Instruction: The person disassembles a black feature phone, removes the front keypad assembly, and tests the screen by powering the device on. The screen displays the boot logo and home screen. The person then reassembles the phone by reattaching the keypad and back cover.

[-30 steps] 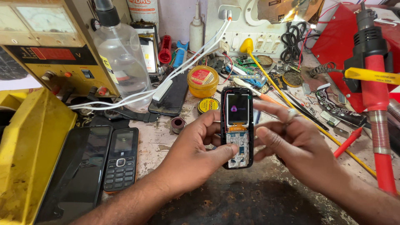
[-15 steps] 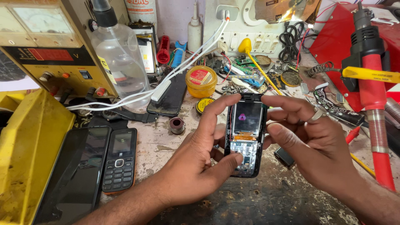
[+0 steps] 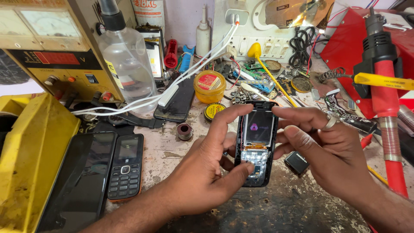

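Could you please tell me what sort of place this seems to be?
Most likely a mobile phone repair bench: both hands hold an opened keypad phone, with a bench power supply, a hot-air rework gun and spare phones lying about.

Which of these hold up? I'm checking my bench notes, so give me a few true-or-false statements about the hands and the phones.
1. The left hand and right hand both hold the opened keypad phone. True.
2. That phone's screen is dark. False: it is lit.
3. An intact keypad phone lies on the bench, left of the hands. True.
4. The clear plastic bottle lies on its side. False: it stands upright.
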### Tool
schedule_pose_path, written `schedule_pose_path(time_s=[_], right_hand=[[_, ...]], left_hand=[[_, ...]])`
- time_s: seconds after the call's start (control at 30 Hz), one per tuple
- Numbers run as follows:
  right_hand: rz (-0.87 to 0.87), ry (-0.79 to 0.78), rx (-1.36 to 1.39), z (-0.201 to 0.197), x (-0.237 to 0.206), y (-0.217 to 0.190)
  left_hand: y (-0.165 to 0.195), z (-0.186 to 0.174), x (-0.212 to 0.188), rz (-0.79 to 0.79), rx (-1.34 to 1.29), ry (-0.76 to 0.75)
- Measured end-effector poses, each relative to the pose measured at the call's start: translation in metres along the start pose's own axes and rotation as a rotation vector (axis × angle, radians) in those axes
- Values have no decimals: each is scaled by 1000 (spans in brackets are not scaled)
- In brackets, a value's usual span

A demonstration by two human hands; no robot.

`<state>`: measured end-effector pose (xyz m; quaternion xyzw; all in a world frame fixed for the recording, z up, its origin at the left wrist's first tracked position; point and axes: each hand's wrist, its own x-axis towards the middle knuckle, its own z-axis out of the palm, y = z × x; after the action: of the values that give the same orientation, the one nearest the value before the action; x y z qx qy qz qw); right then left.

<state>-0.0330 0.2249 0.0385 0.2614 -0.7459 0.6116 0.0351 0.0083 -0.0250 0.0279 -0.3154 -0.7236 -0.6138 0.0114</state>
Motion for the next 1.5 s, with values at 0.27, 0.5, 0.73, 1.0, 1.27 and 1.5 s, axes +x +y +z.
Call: schedule_pose_path(time_s=[0.27,0.5,0.73,1.0,1.27,1.5], right_hand=[[-55,29,-56,8,-4,-6],[-36,112,-211,15,-9,-7],[-96,129,-280,14,-11,-6],[-179,184,-406,16,-13,-7],[-153,199,-408,17,-15,-10],[-255,166,-559,20,-17,-13]], left_hand=[[-2,2,-1,111,5,-3],[4,5,-1,27,54,-23],[6,6,1,47,25,-31],[7,6,0,67,45,-11],[10,6,-2,10,9,5],[4,7,2,-25,35,120]])
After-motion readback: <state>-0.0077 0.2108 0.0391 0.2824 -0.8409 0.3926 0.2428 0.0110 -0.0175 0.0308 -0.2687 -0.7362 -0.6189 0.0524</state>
